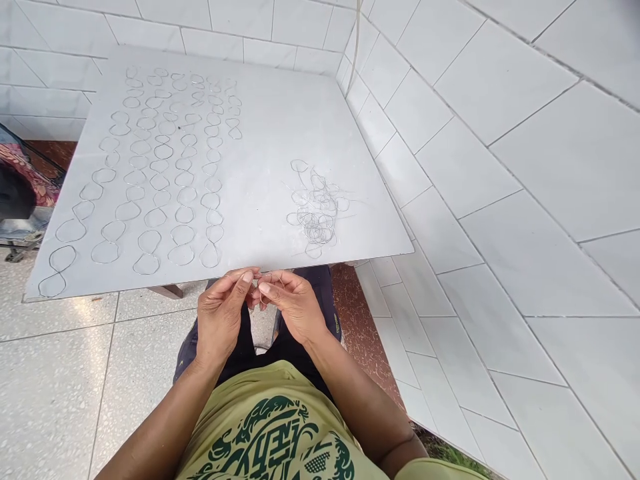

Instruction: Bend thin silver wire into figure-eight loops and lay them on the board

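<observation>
Wire (267,275) held at the near edge of the table (260,200), pinched in the fingertips of left hand (223,317) and right hand (296,307). Visible part bows left–right between hands; full long axis hidden by fingers. Beyond: figure-eights (163,158) in near–far columns, left; pile (319,227), right; open gap between. Wall (450,193) bounds right edge.

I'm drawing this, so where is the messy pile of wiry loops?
In the head view, the messy pile lies on the white tabletop, right of the rows of figure-eight loops and just beyond the right hand.
</observation>
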`<move>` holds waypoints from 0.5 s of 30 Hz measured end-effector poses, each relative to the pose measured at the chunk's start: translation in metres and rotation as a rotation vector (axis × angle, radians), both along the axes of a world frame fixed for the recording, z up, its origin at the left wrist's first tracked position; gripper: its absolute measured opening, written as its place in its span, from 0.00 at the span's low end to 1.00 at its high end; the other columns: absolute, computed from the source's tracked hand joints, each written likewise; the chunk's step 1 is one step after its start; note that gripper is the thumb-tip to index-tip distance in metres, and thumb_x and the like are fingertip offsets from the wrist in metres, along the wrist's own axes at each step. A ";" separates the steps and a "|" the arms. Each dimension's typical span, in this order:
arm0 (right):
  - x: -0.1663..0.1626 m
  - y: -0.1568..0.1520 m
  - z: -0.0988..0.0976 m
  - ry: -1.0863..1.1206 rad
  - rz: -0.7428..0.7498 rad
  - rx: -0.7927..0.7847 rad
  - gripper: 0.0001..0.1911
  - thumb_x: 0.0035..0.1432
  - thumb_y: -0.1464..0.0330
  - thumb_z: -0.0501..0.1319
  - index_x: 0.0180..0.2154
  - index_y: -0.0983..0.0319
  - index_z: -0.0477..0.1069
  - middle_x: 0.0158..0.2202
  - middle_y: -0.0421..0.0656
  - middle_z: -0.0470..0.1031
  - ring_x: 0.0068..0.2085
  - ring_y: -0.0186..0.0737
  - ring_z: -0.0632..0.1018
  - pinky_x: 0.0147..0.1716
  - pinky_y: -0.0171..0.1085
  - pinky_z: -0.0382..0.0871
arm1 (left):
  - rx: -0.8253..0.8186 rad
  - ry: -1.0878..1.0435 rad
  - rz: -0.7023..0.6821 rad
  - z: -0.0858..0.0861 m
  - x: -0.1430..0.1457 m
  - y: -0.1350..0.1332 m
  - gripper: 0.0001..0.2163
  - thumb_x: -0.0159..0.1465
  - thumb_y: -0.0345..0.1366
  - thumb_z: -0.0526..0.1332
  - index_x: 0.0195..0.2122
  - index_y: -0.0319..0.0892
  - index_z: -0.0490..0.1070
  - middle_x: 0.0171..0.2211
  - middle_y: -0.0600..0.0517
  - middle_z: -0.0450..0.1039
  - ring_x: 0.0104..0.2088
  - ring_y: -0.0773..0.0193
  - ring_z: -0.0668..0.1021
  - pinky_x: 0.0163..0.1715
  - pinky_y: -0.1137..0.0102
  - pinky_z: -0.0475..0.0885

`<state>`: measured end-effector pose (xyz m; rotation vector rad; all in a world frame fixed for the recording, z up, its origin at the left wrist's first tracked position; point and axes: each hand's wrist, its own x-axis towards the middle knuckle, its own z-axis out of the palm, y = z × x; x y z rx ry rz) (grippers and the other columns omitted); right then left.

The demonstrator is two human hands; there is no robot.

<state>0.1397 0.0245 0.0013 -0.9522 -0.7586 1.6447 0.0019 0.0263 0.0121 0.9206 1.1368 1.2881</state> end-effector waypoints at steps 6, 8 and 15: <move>-0.003 -0.002 0.002 0.038 -0.016 0.005 0.10 0.59 0.60 0.72 0.33 0.59 0.78 0.32 0.42 0.82 0.31 0.40 0.80 0.31 0.39 0.71 | 0.032 0.084 -0.008 -0.005 -0.008 -0.007 0.10 0.68 0.44 0.68 0.42 0.44 0.84 0.40 0.49 0.82 0.30 0.66 0.75 0.31 0.68 0.73; -0.004 -0.004 0.001 0.045 0.005 0.011 0.11 0.61 0.59 0.71 0.34 0.59 0.77 0.32 0.42 0.82 0.31 0.39 0.80 0.31 0.38 0.70 | 0.028 0.092 -0.010 -0.007 -0.011 -0.008 0.10 0.69 0.44 0.68 0.42 0.44 0.85 0.41 0.49 0.82 0.30 0.66 0.75 0.32 0.68 0.74; -0.005 -0.008 -0.005 -0.012 0.008 0.039 0.14 0.65 0.55 0.68 0.35 0.58 0.77 0.28 0.40 0.78 0.28 0.36 0.75 0.30 0.38 0.69 | 0.067 0.145 -0.076 -0.011 -0.022 -0.010 0.09 0.69 0.42 0.68 0.43 0.44 0.85 0.42 0.49 0.82 0.31 0.65 0.77 0.34 0.68 0.75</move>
